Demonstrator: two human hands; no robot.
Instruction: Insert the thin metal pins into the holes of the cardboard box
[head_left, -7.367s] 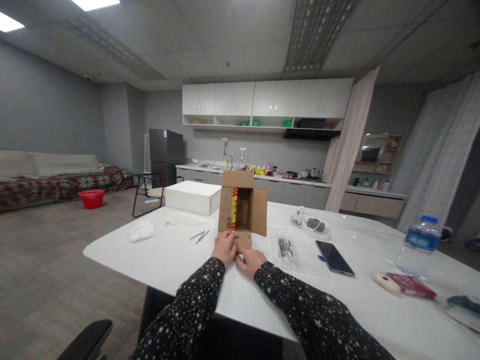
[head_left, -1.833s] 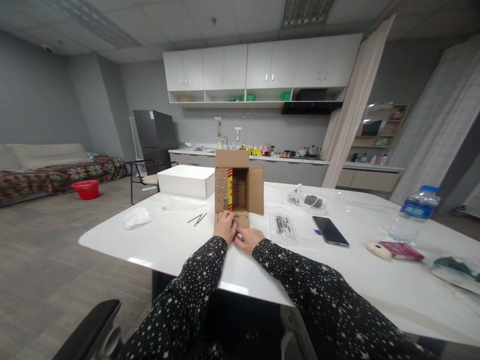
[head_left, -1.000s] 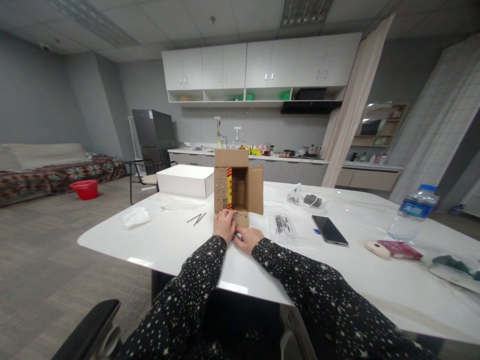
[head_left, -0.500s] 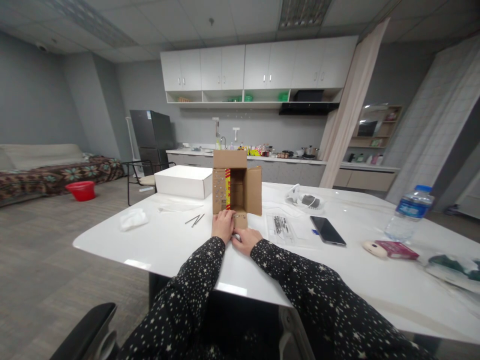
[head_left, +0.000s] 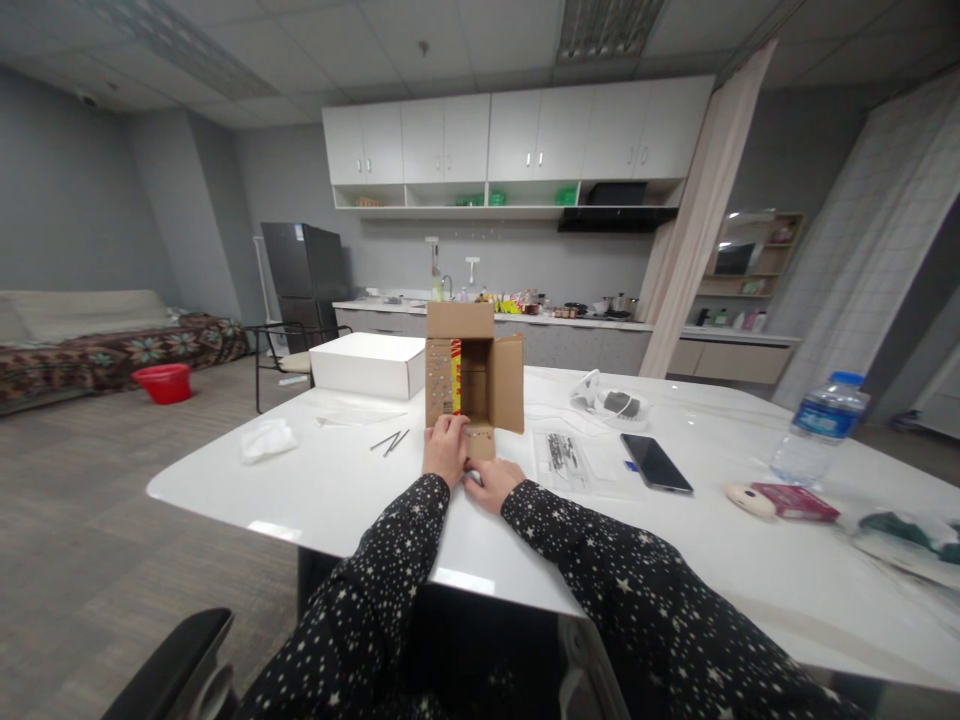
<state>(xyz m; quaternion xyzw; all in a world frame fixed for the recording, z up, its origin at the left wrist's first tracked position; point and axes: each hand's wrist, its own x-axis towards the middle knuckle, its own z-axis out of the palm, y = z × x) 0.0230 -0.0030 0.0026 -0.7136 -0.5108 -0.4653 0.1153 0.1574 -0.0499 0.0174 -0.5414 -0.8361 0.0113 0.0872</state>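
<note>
Your cardboard box (head_left: 474, 378) lies on its side on the white worktop (head_left: 360, 490), open mouth facing you, all four flaps splayed out; take it as the landmark. Your left hand (head_left: 444, 452) rests on the bottom flap at the box's near-left corner, fingers curled over the flap edge and touching it. Your right hand (head_left: 493, 481) lies flat just in front of the box, against the near edge of that same flap, close beside the left hand. Grip state: left looks closed loosely onto the flap, but you can't confirm a real pinch from this angle; right fingers lie spread on the worktop, clamped on nothing visible. The left inner flap carries a red and yellow strip and rows of small dots (too small to tell what they are). Left of the box: two thin dark sticks (head_left: 391, 440), then a crumpled white tissue (head_left: 265, 440) further out. Behind-left of the box, a closed white box (head_left: 367, 364). Right of the box: a clear plastic sleeve (head_left: 564, 455) with dark items inside, then a dark phone (head_left: 655, 462) lying face up. Far right of the box, well apart from it: a water bottle (head_left: 819, 428) standing upright, blue cap on.
</note>
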